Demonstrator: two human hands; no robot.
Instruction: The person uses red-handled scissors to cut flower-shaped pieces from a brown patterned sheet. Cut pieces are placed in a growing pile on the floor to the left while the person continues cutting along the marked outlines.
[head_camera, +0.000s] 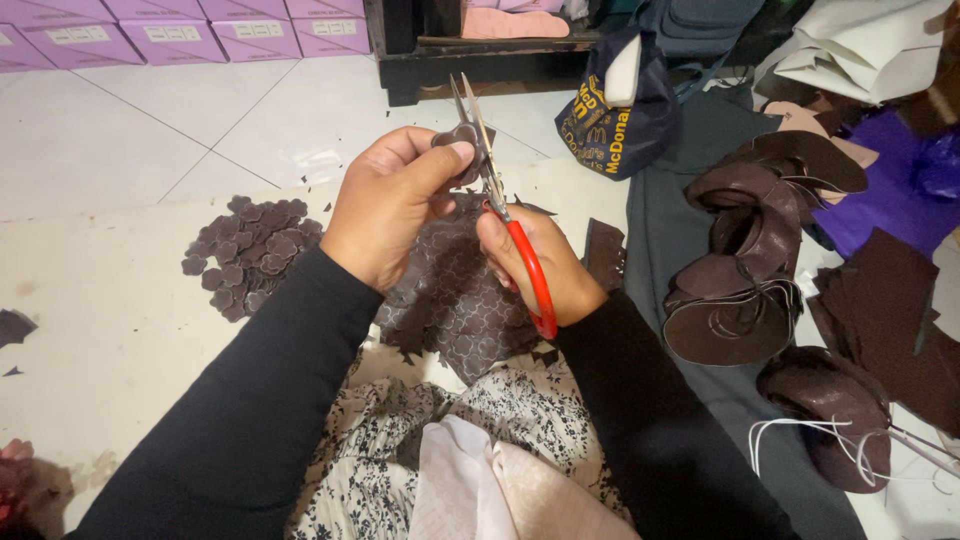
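Note:
My left hand (390, 205) pinches a small dark brown leather piece (462, 140) between thumb and fingers. My right hand (545, 265) grips red-handled scissors (500, 205), whose blades point up and away and sit against the piece's right edge. Under both hands, on my lap, lies a brown leather sheet (455, 305) marked with flower outlines. A pile of cut brown flower shapes (250, 255) rests on the floor to the left of my left arm.
Curled brown leather shoe parts (745, 250) tied with white string lie at right, with brown scraps (885, 300) and purple fabric (885, 190) beyond. A dark blue bag (610, 115) stands ahead. Purple boxes (190, 35) line the far left wall. Patterned cloth (500, 420) covers my lap.

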